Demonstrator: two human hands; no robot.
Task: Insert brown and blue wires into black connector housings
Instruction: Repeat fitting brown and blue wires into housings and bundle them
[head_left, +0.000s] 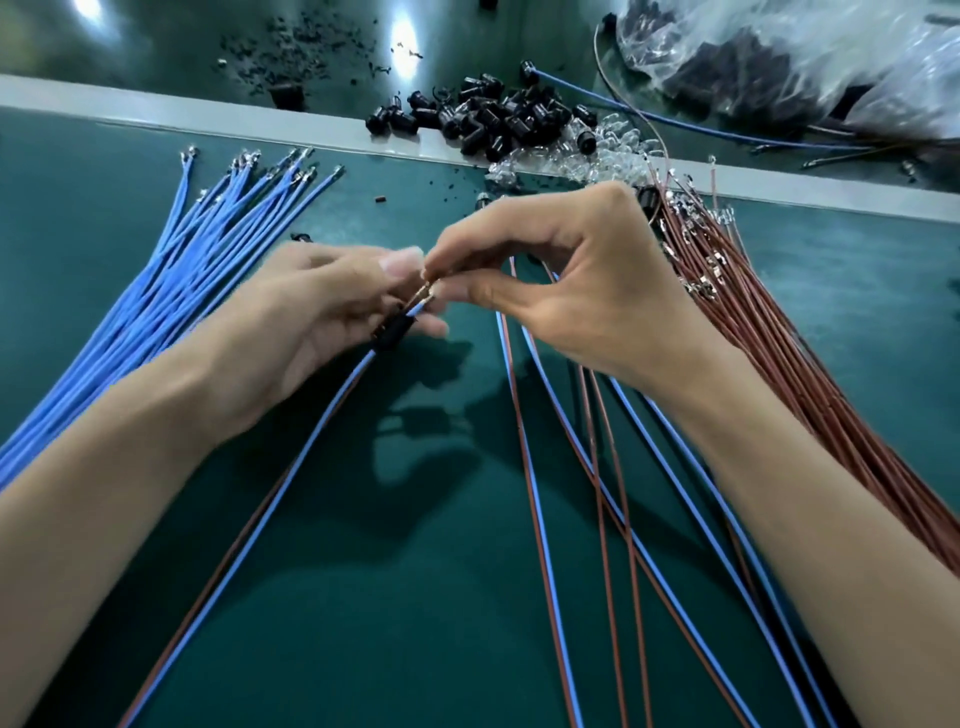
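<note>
Left hand (311, 312) is gripping the black housing (395, 330); right hand (571, 280) fingers (465, 292) are pinching the wire terminal (427, 289) at its one o'clock. Feeding it in straight is advisable.

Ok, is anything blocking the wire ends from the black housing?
Nothing visible. The right hand pinches the wire ends just above the housing, which the left hand holds. The blue wire already runs into it from below. That hand partly hides the housing's mouth.

left hand (311, 312) bare | right hand (582, 296) bare | left forearm (130, 441), right forearm (779, 467) uncovered to frame edge | fingers (483, 228) slim, nails plain
</note>
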